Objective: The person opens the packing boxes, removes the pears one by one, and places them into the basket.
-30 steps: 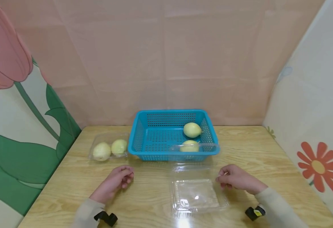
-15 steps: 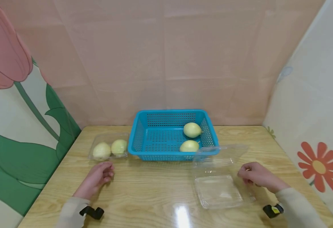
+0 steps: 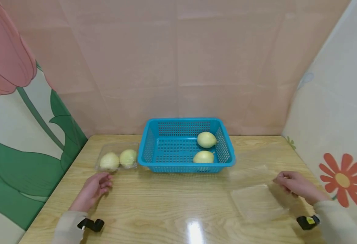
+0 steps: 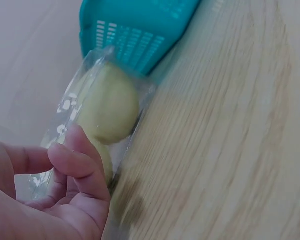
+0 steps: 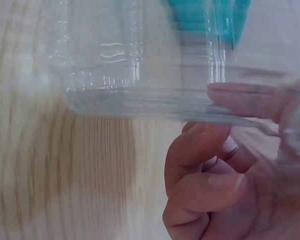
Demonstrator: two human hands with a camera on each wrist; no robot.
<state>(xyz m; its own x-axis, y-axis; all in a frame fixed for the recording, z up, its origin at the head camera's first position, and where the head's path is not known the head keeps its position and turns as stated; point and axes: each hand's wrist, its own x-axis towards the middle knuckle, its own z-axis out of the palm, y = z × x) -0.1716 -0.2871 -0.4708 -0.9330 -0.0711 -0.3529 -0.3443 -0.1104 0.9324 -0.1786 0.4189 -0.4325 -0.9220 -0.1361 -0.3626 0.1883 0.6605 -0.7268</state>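
My right hand [image 3: 297, 185] pinches the side edge of an open clear plastic clamshell box [image 3: 254, 201] at the right of the table. In the right wrist view the box wall [image 5: 100, 100] passes between thumb and fingers, slightly blurred. On the left, my left hand [image 3: 91, 190] holds nothing, its fingers loosely bent, just in front of a second clear box [image 3: 114, 146]. Inside that box lie two pale yellow-green round fruits [image 3: 109, 161]; the left wrist view shows them [image 4: 110, 105] behind the fingers. Whether the left fingers touch the box I cannot tell.
A blue slotted plastic basket [image 3: 185, 165] stands at the back middle of the wooden table [image 3: 166, 206], against a pink backdrop. Two more pale fruits [image 3: 206, 140] lie in its right part. Printed flower walls [image 3: 343, 179] bound both sides.
My right hand has carried the open clamshell box rightward, away from the basket's front. My left hand has moved left toward the box with fruits. Basket and fruits stay put.
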